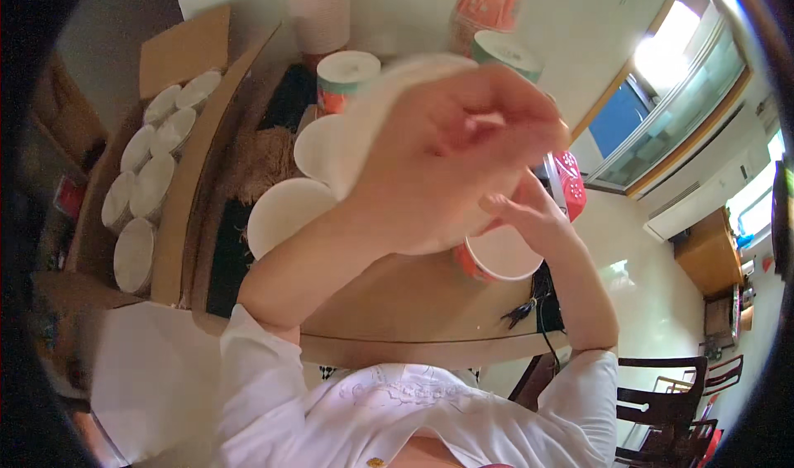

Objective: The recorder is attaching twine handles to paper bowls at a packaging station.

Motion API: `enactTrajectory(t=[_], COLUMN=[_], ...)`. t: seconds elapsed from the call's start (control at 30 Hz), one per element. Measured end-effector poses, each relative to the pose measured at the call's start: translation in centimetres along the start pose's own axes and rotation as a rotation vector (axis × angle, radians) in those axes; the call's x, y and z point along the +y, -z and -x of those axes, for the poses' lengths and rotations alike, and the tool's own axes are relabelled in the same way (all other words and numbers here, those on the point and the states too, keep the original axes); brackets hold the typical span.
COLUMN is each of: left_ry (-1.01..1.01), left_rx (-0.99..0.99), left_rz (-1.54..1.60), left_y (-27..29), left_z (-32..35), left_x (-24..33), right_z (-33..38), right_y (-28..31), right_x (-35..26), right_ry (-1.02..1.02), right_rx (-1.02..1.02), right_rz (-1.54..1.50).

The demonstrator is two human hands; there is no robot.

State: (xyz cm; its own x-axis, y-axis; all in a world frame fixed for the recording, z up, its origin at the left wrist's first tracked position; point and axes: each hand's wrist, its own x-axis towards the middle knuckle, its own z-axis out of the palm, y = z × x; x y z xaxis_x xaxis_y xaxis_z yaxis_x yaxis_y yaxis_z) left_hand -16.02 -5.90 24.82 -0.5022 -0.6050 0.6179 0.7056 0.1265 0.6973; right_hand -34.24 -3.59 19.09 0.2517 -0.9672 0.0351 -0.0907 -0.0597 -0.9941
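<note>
Left hand (467, 141) hovering, loosely curled; right hand (538, 217) showing beside open paper tub (511, 253).
Can't tell if either is gripping; green-and-red tub (348, 75) standing far side.

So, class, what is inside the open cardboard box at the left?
The box holds white round containers, seven of them showing, packed side by side. Their lower parts and the box's bottom are covered, so anything beneath cannot be seen.

Right hand (538, 216) near red-sided tub (511, 255)

wood-framed window (699, 79) upper right | bright glare (664, 50) | dark chairs (662, 388) lower right | pale glossy floor (657, 298)
</note>
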Motion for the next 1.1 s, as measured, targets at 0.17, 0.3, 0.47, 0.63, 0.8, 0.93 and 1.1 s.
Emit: enactTrajectory(t=[0.17, 0.3, 0.47, 0.63, 0.8, 0.93, 1.1], left_ry=[0.227, -0.072, -0.066, -0.075, -0.181, -0.094, 0.045], left_rx=[-0.251, -0.051, 0.471, 0.591, 0.389, 0.303, 0.215], left_rz=[-0.188, -0.517, 0.021, -0.270, -1.110, -1.162, -1.020], left_y=[-2.0, 0.2, 8.9, 18.7, 21.0, 22.4, 22.6], left_z=[-4.1, -5.1, -11.5, -17.2, -19.7, -18.4, -14.8], left_x=[-1.3, -3.4, -11.0, -16.7, -18.7, -20.9, -20.2], right_z=[-5.1, -12.3, -16.4, -18.9, -20.1, -17.9, -12.2], right_y=[7.6, 12.4, 17.0, 20.3, 23.1, 23.6, 22.2], right_x=[-0.6, -3.9, -4.8, -2.3, 1.2, 3.4, 7.1], right_ry=[0.264, 0.688, 0.937, 0.648, 0.745, 0.685, 0.731], right_rx=[0.361, 0.741, 0.880, 0.879, 0.845, 0.729, 0.580], right_rz=[0.226, 0.487, 0.837, 0.824, 0.885, 0.865, 0.949])
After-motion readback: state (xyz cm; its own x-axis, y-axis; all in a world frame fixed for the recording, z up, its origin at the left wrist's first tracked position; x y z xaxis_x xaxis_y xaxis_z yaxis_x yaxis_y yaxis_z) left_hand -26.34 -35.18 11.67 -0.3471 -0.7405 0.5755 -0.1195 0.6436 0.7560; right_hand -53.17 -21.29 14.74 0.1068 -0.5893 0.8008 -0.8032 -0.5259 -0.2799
